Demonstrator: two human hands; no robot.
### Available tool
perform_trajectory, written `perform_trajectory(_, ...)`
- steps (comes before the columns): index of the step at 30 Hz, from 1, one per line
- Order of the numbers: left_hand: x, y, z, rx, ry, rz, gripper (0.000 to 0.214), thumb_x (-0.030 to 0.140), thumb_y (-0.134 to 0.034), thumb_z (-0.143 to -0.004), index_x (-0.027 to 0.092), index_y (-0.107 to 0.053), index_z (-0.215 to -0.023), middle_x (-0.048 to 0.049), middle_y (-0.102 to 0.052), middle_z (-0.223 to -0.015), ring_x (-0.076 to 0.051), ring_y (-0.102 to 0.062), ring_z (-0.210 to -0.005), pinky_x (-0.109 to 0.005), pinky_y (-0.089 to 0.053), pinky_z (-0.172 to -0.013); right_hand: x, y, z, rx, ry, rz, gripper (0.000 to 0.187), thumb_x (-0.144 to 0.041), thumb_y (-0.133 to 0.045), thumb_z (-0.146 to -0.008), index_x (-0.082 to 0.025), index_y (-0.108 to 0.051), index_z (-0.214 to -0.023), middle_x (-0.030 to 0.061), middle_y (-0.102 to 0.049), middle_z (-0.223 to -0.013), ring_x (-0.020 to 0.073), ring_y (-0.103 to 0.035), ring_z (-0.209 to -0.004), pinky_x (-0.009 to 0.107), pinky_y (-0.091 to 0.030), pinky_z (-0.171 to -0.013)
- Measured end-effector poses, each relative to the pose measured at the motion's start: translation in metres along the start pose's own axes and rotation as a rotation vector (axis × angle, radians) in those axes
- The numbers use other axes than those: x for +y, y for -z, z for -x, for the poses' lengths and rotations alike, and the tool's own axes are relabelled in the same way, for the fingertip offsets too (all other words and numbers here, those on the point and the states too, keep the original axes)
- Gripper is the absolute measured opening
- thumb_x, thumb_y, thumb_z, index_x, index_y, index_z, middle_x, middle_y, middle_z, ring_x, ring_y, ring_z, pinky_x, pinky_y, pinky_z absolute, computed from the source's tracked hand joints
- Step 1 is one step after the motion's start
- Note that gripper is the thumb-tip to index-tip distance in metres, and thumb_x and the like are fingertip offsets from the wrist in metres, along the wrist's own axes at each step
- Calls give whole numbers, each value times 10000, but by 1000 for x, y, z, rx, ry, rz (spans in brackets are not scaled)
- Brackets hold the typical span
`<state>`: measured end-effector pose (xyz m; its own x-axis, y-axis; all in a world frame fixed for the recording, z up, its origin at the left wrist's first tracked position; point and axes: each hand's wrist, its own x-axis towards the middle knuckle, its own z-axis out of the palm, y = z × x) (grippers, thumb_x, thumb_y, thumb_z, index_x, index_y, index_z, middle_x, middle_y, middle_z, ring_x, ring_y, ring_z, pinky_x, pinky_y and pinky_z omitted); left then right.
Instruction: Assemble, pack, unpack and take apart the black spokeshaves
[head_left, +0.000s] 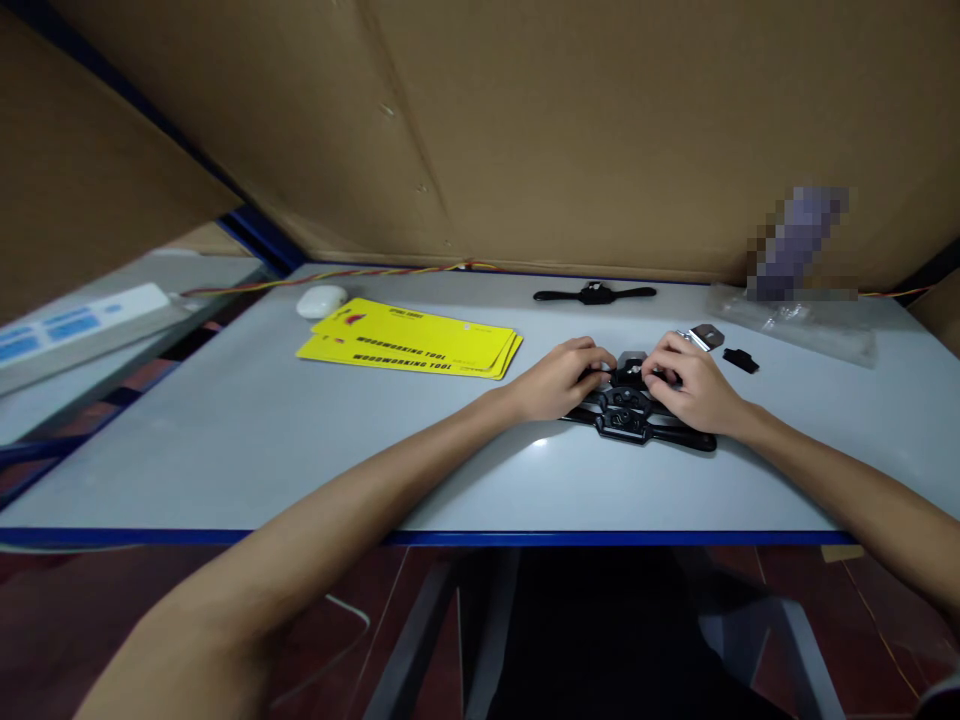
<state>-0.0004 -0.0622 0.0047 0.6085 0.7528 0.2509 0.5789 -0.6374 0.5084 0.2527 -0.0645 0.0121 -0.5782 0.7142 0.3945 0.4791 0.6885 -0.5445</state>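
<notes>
Several black spokeshaves lie close together on the table, the nearest one (624,425) in plain sight. Behind them, the farthest spokeshave of the group (631,368) has a grey metal plate at its middle. My left hand (566,380) is closed round its left handle. My right hand (694,380) has its fingers pinched at the right side of the same tool, and they hide most of that handle. Just beyond my right hand lie silvery metal blades (706,337). To their right is a small black cap plate (741,360).
Another spokeshave (596,293) lies near the back edge. Yellow printed cards (420,340) and a white rounded case (321,301) are at the left. A clear plastic bag (817,330) sits back right, below a pixelated patch. A power strip (82,335) rests on the neighbouring table.
</notes>
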Motion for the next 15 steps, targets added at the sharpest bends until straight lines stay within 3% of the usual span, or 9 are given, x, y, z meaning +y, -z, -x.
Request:
perform_trajectory(4, 0, 0, 0, 1, -4, -2, 259, 190, -517, -1017, 167, -723, -1173, -76, -648, -989, -210, -625, -901, -370, -531, -897, 3, -2, 0, 31, -38, 24, 189, -200, -586, -937, -227, -751, -1024, 42, -596, -947, 178, -536, -726, 377, -480, -765)
perform_trajectory(9, 0, 0, 0, 5, 1, 12, 267, 193, -518, -1019, 164, -728, -1182, -78, -651, -995, -211, -626, -906, -375, -529, -906, 3, 0, 1, -95, 3, 36, 342, -269, -588, -978, -282, -757, -1276, 68, -603, -1055, 222, -607, -871, 431, -514, -868)
perform_trajectory(12, -1, 0, 0, 0, 3, 18, 262, 203, -516, -1022, 157, -732, -1162, -79, -648, -983, -215, -623, -908, -377, -527, -905, 1, 2, 2, -180, 8, 76, 372, -324, -606, -986, -298, -744, -1331, 81, -589, -1109, 240, -623, -923, 462, -517, -899)
perform_trajectory(15, -1, 0, 0, -4, 3, 15, 264, 197, -511, -1019, 158, -727, -1166, -78, -650, -988, -214, -623, -903, -377, -528, -904, 1, 2, 2, -185, 8, 58, 297, -327, -612, -985, -278, -775, -1229, 77, -586, -1100, 230, -621, -912, 454, -514, -896)
